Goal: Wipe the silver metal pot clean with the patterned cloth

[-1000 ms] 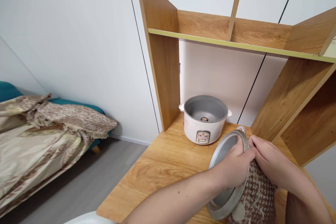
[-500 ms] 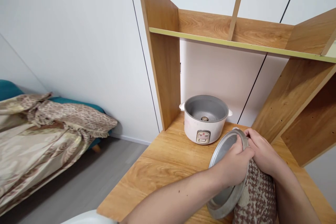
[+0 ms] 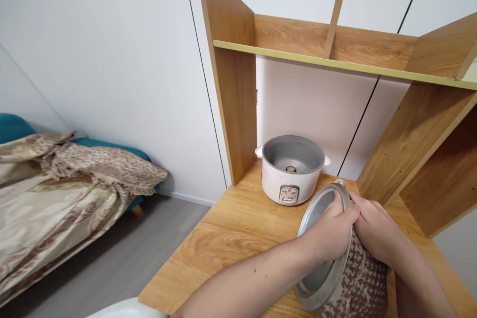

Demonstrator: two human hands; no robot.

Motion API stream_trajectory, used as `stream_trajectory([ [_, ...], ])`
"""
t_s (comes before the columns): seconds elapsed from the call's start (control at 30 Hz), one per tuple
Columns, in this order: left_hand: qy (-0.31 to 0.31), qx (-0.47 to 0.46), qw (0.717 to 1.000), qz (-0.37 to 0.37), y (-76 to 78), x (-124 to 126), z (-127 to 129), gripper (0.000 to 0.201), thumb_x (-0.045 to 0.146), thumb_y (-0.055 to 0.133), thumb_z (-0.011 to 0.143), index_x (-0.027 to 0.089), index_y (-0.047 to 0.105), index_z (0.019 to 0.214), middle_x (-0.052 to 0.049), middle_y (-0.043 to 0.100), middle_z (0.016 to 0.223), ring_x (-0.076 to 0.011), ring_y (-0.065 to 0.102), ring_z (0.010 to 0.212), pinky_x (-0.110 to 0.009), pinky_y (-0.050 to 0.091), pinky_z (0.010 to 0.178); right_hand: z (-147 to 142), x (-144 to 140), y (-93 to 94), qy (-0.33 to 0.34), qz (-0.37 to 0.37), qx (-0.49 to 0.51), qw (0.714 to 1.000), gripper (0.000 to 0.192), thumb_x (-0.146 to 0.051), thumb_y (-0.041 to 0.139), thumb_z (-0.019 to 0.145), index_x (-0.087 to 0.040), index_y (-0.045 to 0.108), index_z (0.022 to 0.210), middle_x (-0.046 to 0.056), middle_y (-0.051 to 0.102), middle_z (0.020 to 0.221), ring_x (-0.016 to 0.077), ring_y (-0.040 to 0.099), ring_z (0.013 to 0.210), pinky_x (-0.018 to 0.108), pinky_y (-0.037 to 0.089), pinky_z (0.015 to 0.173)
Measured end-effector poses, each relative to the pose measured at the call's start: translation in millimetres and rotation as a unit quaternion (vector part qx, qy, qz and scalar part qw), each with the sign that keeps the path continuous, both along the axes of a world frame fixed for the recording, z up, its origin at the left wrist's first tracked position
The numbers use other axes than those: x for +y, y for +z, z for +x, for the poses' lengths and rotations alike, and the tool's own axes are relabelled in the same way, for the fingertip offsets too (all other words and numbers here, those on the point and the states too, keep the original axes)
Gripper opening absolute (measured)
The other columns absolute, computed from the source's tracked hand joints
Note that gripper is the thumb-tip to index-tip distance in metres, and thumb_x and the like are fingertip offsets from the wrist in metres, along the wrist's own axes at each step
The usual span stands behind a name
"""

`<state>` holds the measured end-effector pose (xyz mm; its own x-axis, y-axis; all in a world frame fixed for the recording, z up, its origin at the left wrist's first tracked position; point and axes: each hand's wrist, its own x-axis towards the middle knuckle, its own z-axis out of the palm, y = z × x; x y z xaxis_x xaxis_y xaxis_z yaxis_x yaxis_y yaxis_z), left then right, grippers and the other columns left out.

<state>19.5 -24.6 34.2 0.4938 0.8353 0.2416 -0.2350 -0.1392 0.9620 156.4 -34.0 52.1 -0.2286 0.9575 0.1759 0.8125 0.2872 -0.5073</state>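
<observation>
Two hands meet over the right front part of the wooden counter (image 3: pixel 231 231), where the left hand (image 3: pixel 333 233) has its fingers closed over the upper rim of a round metal lid (image 3: pixel 316 278), held on edge and tilted. The right hand (image 3: pixel 374 231) presses a brown patterned cloth (image 3: pixel 359 283) against the lid's far face, its fingers curled on the cloth. An open white rice cooker (image 3: pixel 291 169) stands toward the counter's back edge, under the wooden shelf (image 3: pixel 335 57); a bed (image 3: pixel 67 194) lies off to the left.
</observation>
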Motion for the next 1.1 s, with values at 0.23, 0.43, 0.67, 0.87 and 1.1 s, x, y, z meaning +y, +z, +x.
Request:
stream_trajectory([
  [0.23, -0.012, -0.008, 1.000, -0.002, 0.3, -0.8, 0.9, 0.032, 0.027, 0.043, 0.092, 0.017, 0.049, 0.122, -0.008, 0.057, 0.129, -0.0199, 0.049, 0.125, -0.039, 0.032, 0.113, 3.7, 13.7, 1.1, 0.023, -0.025, 0.030, 0.999, 0.037, -0.033, 0.027, 0.096, -0.026, 0.064, 0.096, 0.003, 0.071, 0.094, 0.0196, 0.063, 0.080, 0.033, 0.046, 0.078],
  [0.43, -0.008, -0.013, 1.000, -0.009, -2.0, 0.2, 0.5, 0.034, 0.030, 0.042, 0.092, 0.017, 0.050, 0.123, -0.009, 0.058, 0.128, -0.0228, 0.050, 0.125, -0.042, 0.033, 0.111, 3.2, 4.6, -2.1, -0.005, -0.012, 0.012, 1.000, 0.036, -0.029, 0.032, 0.093, -0.028, 0.065, 0.109, 0.004, 0.072, 0.095, 0.0220, 0.065, 0.082, 0.033, 0.046, 0.075],
  [0.67, 0.005, -0.012, 1.000, -0.005, -0.1, 0.0, 0.6, 0.039, 0.029, 0.042, 0.092, 0.016, 0.048, 0.128, -0.010, 0.056, 0.133, -0.0238, 0.046, 0.131, -0.040, 0.031, 0.114, 2.9, 6.5, -4.6, 0.001, -0.015, 0.008, 1.000, 0.036, -0.029, 0.030, 0.095, -0.029, 0.063, 0.110, 0.004, 0.072, 0.101, 0.0214, 0.065, 0.086, 0.034, 0.046, 0.078],
  [0.87, -0.002, -0.002, 1.000, -0.004, 2.1, -1.9, -0.3, 0.036, 0.029, 0.042, 0.092, 0.016, 0.049, 0.124, -0.009, 0.058, 0.130, -0.0223, 0.049, 0.127, -0.041, 0.031, 0.114, 6.5, 15.6, -3.7, 0.035, -0.027, 0.031, 0.999, 0.041, -0.034, 0.025, 0.098, -0.027, 0.063, 0.112, 0.006, 0.070, 0.108, 0.0215, 0.064, 0.092, 0.037, 0.047, 0.086],
  [1.1, 0.001, -0.015, 1.000, 0.001, -2.8, 0.2, 1.8, 0.033, 0.027, 0.041, 0.092, 0.018, 0.051, 0.122, -0.009, 0.057, 0.132, -0.0224, 0.049, 0.127, -0.042, 0.031, 0.114, 3.7, 0.7, -2.5, 0.034, -0.003, 0.002, 0.999, 0.042, -0.029, 0.027, 0.098, -0.026, 0.055, 0.129, 0.008, 0.062, 0.129, 0.0237, 0.059, 0.117, 0.038, 0.045, 0.095],
])
